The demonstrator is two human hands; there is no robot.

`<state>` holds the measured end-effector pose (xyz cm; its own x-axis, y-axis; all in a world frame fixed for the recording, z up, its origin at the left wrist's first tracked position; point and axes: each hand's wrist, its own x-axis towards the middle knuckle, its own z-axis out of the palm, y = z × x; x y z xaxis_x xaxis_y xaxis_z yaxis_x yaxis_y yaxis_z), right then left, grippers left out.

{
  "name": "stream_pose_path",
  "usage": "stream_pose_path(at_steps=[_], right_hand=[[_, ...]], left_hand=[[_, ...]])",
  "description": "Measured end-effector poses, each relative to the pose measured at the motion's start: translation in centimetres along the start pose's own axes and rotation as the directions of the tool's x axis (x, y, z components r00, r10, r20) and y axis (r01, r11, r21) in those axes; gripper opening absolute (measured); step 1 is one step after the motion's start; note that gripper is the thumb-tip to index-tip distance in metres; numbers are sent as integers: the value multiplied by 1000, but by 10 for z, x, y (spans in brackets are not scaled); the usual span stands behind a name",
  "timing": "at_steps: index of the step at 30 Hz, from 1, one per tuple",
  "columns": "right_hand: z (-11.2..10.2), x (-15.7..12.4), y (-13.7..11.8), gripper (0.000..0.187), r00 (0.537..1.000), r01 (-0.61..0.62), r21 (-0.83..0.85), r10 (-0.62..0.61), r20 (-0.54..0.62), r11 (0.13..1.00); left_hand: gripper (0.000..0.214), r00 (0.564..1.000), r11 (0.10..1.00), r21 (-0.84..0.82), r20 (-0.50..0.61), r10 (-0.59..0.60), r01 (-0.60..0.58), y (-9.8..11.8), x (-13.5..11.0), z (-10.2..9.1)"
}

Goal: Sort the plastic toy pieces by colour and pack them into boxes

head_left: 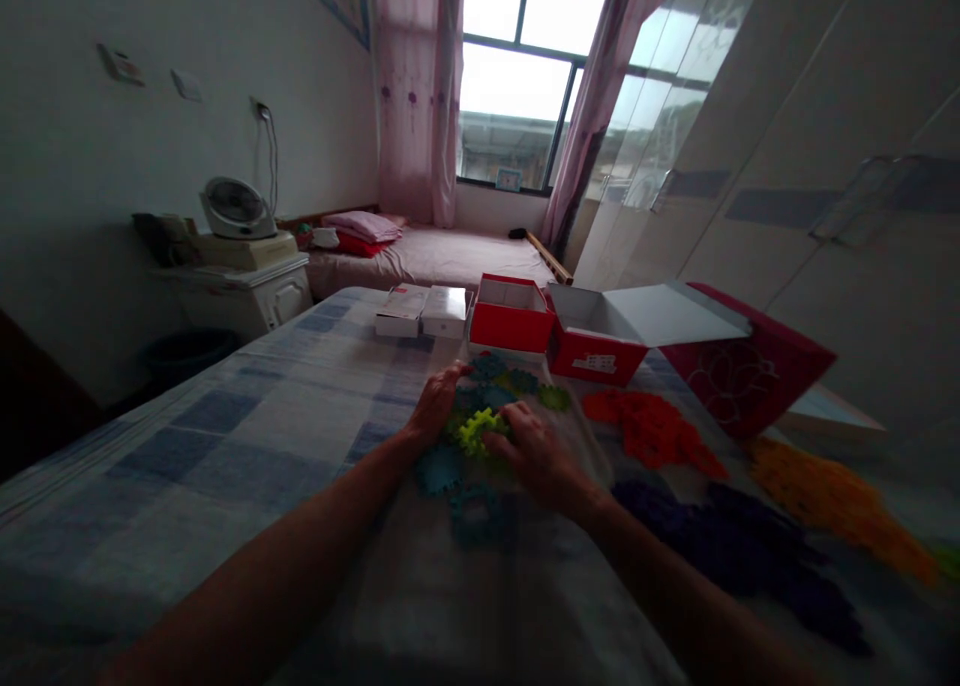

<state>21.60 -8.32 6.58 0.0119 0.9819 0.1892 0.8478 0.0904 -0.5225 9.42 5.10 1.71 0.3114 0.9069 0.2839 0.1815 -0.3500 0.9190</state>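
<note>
Both hands work in a mixed heap of toothed plastic pieces (469, 471), teal, green and yellow-green, lying on the checked cover (225, 436) at mid-frame. Left hand (437, 401): palm down, fingers loosely spread on the heap's far-left edge, holding nothing. Right hand (538, 456): palm down, fingers bent over a yellow-green piece (480, 428); frame is dim and blurred, so I cannot tell if it is gripped or only touched. To the right, apart from the heap, lie three piles, each of one colour: a red-orange pile (649, 426), a purple pile (735, 541) and a yellow-orange pile (832, 501). Judgement: warm and purple colours look already separated; the heap under the hands is the part left unsorted. Beyond the heap: open red box (511, 316), second red box (596, 351) with lid raised, two white boxes (421, 311). No pieces are visible in the boxes.
</note>
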Motion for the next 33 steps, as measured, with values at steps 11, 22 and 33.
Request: stream_pose_path(at_steps=[11,22,33], right_hand=[[20,3,11,23,985,16,133,7,-170,991],[16,23,9,16,1000,-11,56,12,-27,998],[27,16,14,9,998,7,152,2,-57,988]], left_hand=[[63,994,969,-223,-9,-112,107,-5,3,7],[49,999,862,504,-34,-36,48,18,-6,-7],[54,994,970,-217,15,-112,113,18,-6,-7]])
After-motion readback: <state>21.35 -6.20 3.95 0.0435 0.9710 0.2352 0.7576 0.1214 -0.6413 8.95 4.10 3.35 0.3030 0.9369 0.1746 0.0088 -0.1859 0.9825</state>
